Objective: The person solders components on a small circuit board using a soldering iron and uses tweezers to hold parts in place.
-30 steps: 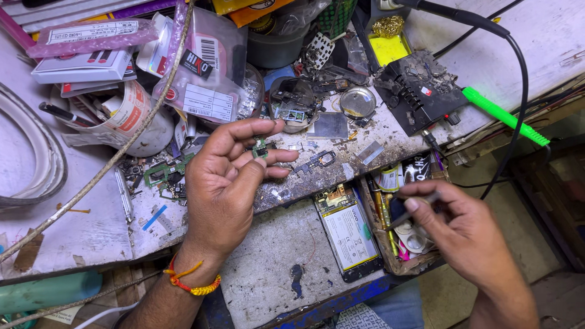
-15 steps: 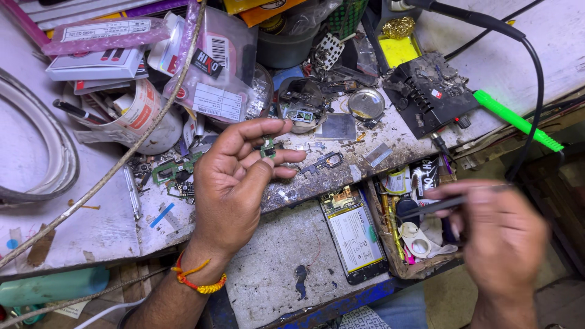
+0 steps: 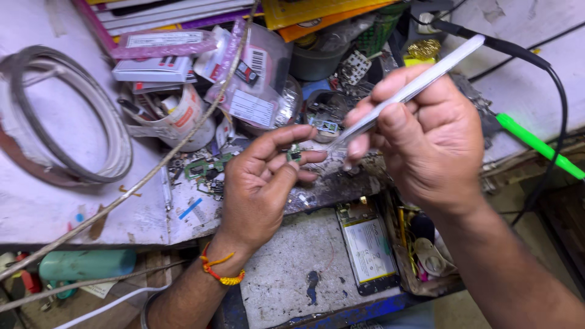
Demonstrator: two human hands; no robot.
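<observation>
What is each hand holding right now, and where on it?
Left hand pinches a tiny green circuit board by its edges between fingertips; right hand holds white metal tweezers around their middle.

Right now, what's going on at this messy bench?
A person is working on small electronics. The left hand pinches a tiny green circuit board between its fingers. The right hand holds metal tweezers, with the tip close beside that board. An opened phone lies on the worktop below the hands, and packets, loose parts and cables crowd the bench behind.
</observation>
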